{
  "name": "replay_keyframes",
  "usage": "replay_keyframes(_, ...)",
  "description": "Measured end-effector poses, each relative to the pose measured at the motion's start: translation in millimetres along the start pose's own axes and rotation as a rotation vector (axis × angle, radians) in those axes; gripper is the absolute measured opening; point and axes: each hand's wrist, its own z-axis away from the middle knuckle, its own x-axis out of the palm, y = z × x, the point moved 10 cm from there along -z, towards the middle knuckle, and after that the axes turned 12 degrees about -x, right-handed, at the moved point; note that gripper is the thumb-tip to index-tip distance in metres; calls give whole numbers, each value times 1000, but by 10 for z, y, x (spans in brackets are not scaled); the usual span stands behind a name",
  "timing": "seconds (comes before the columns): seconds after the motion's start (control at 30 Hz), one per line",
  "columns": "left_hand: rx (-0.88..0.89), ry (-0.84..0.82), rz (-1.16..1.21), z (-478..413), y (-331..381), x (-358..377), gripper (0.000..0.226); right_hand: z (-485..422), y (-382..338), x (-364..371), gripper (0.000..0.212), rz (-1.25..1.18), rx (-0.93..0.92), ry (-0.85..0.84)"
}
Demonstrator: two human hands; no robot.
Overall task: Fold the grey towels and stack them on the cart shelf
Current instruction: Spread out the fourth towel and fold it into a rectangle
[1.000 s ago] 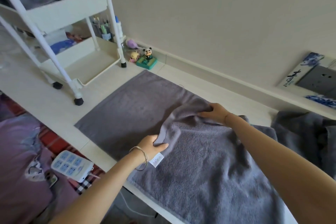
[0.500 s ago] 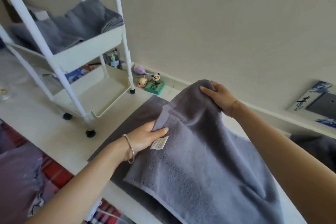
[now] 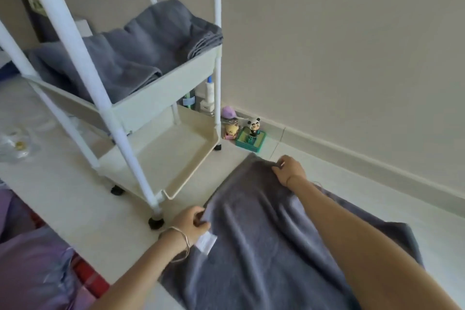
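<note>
Fingers (image 3: 199,215) of left hand (image 3: 192,224) and right hand (image 3: 289,171) pinch grey towel (image 3: 251,246) corners, now lowered onto counter (image 3: 75,196); cart (image 3: 161,100) just left, panda figurine (image 3: 254,124) beyond.

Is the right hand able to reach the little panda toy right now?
Probably yes. The panda toy stands just past the right hand, with only bare surface between. But that hand pinches a corner of the grey towel, so it must let go first.

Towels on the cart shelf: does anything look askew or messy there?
Yes. The folded towels in the cart's upper shelf lie uneven: one is humped up at the back and its folded edges bulge over the right rim, rather than sitting flat. Nothing looks spilled or damaged.
</note>
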Motion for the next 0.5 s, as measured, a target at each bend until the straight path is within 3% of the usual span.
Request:
replay_keyframes(0.1, 4, 59, -13, -106, -204, 2, 21, 15, 137, 160, 24, 43, 48, 35)
replay_keyframes(0.33, 200, 192, 11, 60, -49, -140, 22, -49, -258, -43, 19, 11, -228, 317)
replay_keyframes(0.5, 87, 201, -52, -35, -309, -115, 13, -239, 4, 295, 19, 121, -8, 158)
